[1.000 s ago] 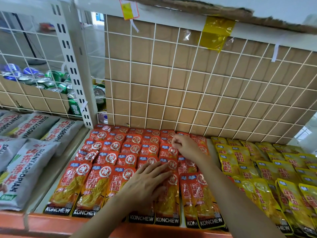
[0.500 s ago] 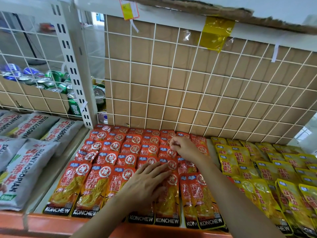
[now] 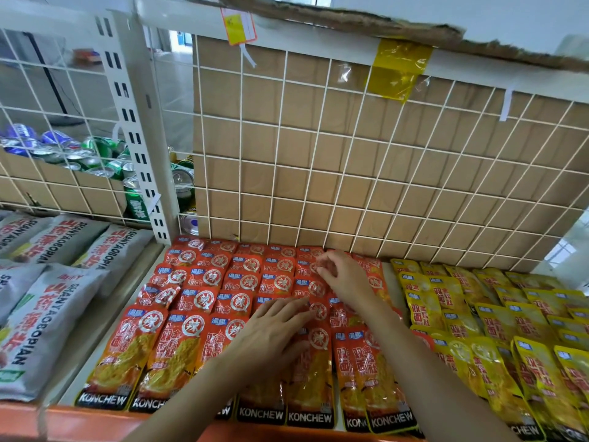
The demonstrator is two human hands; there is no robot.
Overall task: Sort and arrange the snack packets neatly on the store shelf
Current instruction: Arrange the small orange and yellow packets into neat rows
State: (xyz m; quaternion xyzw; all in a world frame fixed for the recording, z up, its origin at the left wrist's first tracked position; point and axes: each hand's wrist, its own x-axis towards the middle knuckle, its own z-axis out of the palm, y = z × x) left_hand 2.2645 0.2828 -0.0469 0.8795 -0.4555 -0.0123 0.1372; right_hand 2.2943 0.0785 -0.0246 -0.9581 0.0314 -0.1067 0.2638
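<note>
Right fingers are curling together, pinching a red packet in the back rows, just as half a second ago. Left fingers are lying straight, slightly apart, pressing the red packets. The right hand and left hand are barely shifting. Packets are lying in overlapping rows on the shelf, between grey bags and yellow packets.

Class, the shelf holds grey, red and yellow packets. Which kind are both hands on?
The red packets, in the middle: left hand flat on them, right hand pinching one farther back.
</note>
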